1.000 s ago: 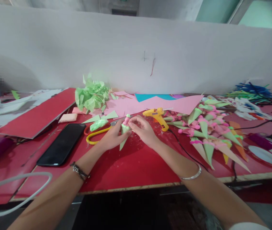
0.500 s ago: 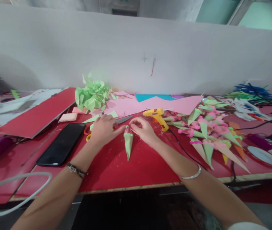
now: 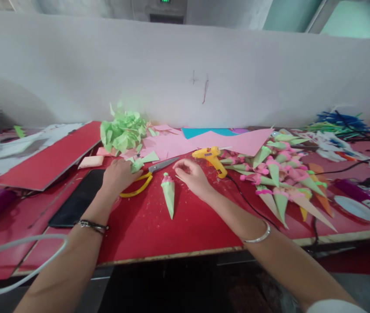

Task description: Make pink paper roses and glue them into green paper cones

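A light green paper cone (image 3: 169, 198) lies on the red tabletop, point towards me, with pink and a small green ball at its top. My right hand (image 3: 194, 178) is beside the cone's top, fingers curled, with a gap between thumb and index finger and nothing visible between them. My left hand (image 3: 119, 176) is over the yellow-handled scissors (image 3: 139, 187) and the black phone (image 3: 77, 200). Its fingertips are hidden at pale green paper pieces (image 3: 137, 164), so I cannot tell whether it grips any.
A yellow glue gun (image 3: 213, 158) lies right of my right hand, its cord trailing. Finished-looking paper cones (image 3: 279, 174) are heaped farther right. Behind are pink paper (image 3: 172, 145) and crumpled green paper (image 3: 122, 130). Red board (image 3: 54, 152) lies at left, beside a cream block (image 3: 91, 161).
My left hand has moved left, away from the cone, uncovering more of the scissors. A small green ball now shows on the cone's top. My right hand has barely moved.
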Demonstrator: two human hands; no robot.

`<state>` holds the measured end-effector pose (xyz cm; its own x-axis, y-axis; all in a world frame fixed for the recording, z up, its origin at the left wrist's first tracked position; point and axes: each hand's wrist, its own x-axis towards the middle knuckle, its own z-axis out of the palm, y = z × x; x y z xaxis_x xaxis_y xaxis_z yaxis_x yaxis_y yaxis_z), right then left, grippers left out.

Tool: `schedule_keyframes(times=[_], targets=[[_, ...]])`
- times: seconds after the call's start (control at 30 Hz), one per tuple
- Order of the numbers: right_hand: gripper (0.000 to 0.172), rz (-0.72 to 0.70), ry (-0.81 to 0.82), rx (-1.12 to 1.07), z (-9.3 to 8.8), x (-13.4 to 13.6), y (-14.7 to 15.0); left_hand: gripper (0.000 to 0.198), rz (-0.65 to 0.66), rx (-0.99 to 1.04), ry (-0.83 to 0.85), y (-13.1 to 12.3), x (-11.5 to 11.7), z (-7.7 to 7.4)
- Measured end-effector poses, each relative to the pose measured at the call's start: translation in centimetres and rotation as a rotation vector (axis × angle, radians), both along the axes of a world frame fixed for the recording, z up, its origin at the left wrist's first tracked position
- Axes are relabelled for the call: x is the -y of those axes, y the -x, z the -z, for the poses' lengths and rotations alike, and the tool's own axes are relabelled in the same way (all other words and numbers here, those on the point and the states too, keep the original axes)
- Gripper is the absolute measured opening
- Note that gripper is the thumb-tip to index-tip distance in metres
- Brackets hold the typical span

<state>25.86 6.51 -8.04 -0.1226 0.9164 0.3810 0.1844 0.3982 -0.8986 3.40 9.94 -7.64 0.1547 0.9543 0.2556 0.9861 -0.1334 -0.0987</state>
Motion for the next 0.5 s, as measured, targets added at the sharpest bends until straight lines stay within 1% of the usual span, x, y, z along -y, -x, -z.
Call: schedule_keyframes(times=[0.1, 0.13, 0.2, 0.27, 0.33, 0.43, 0.5], targets=[[0.006, -0.035, -0.020, 0.000, 0.0, 0.1, 0.1, 0.042, 0.123, 0.059, -0.169, -1.4, 0.6, -0.2], [0.008, -0.072, -0.035, 0.001, 0.0, 0.2, 0.1, 0.042, 0.171, 0.092, -0.218, -2.0, 1.0, -0.3], [0.012, -0.162, -0.070, 0.005, 0.2, 0.2, 0.3, 0.041, 0.205, 0.134, -0.261, -3.4, 1.7, -0.5], [0.016, -0.233, -0.093, 0.010, 0.3, 0.3, 0.3, 0.040, 0.211, 0.145, -0.254, -4.6, 2.4, -0.9], [0.019, -0.256, -0.111, 0.011, 0.4, 0.5, 0.4, 0.040, 0.210, 0.128, -0.210, -5.4, 2.9, -1.1], [0.021, -0.219, -0.173, 0.021, 0.2, 0.7, 0.3, 0.041, 0.174, 0.087, -0.130, -5.7, 3.2, -1.2], [0.021, -0.186, -0.225, 0.064, 0.0, 0.8, 0.3, 0.040, 0.168, 0.072, -0.098, -5.7, 3.2, -1.3]])
